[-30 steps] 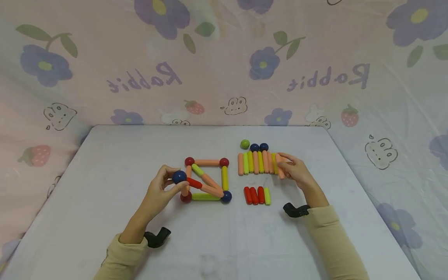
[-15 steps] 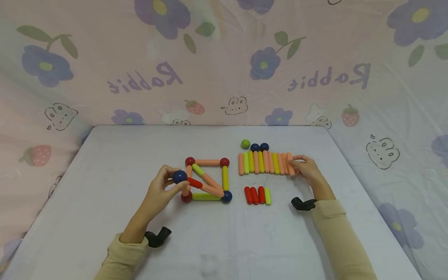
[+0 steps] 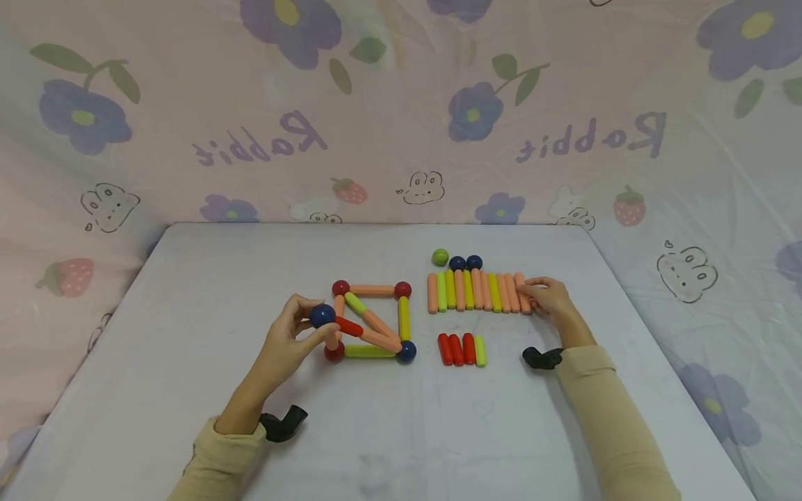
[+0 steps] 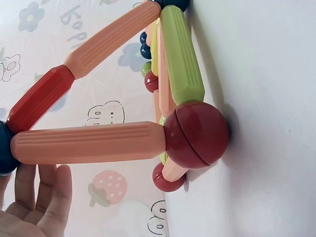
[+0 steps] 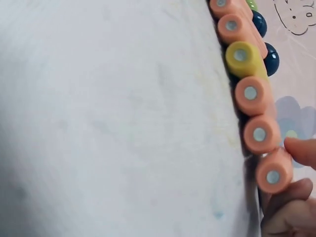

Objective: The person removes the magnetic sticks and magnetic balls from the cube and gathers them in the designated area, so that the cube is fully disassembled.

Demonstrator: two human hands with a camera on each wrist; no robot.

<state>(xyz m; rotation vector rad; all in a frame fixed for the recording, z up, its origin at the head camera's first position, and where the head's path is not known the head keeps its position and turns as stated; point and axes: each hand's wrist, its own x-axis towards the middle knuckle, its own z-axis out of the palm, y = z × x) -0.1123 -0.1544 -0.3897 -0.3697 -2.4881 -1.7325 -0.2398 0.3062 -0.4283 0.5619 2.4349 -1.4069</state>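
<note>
My left hand (image 3: 285, 344) grips a raised dark blue ball (image 3: 322, 315) between thumb and fingers. From that ball a short red stick (image 3: 349, 326) joined to an orange stick (image 3: 381, 341) slopes down to another blue ball (image 3: 406, 351). In the left wrist view, an orange stick (image 4: 91, 143) links the held ball to a red ball (image 4: 197, 136) on the table. These belong to a square frame of sticks and balls. At the right end of a row of sticks, my right hand (image 3: 553, 300) pinches the last orange stick (image 5: 274, 170), beside its neighbour.
A green ball (image 3: 441, 257) and two blue balls (image 3: 474, 262) lie behind the row. Nearer me are short red sticks (image 3: 457, 349) and a short green stick (image 3: 480, 351). A patterned curtain (image 3: 401, 125) hangs behind the white table (image 3: 388, 431).
My right hand has moved right along the row, and more orange sticks now lie at its right end. The left hand stays in place on the blue ball.
</note>
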